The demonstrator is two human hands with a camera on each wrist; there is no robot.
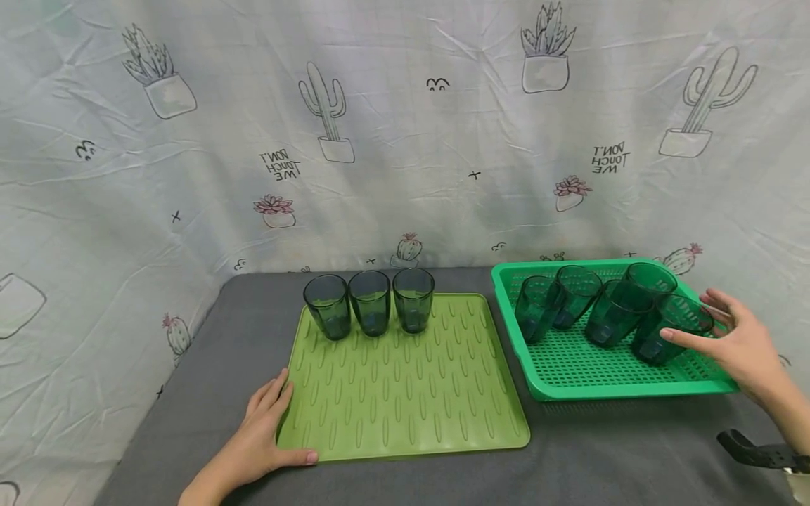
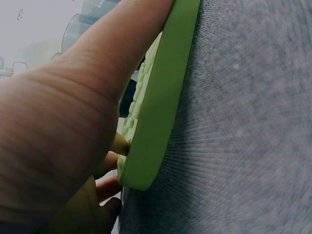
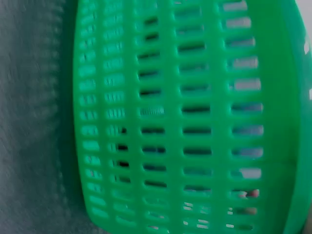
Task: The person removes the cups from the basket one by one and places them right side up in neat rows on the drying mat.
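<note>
My left hand (image 1: 256, 439) rests at the near left corner of a light green ribbed drying mat (image 1: 411, 393); its thumb lies along the front edge, its fingers along the left edge. The left wrist view shows this hand beside the mat's raised side (image 2: 161, 107). On the right, my right hand (image 1: 737, 344) reaches over the rim of a green plastic basket (image 1: 607, 391), thumb and fingers spread about a tilted dark glass (image 1: 664, 334). Whether it touches the glass is unclear. The right wrist view shows only the basket's slotted wall (image 3: 170, 117), blurred.
Three dark glasses stand in a row along the mat's back left: a left glass (image 1: 329, 313), a middle glass (image 1: 371, 306) and a right glass (image 1: 414, 302). Several more glasses, among them one at the left (image 1: 534, 309), lean in the basket. A grey cloth (image 1: 569, 450) covers the table.
</note>
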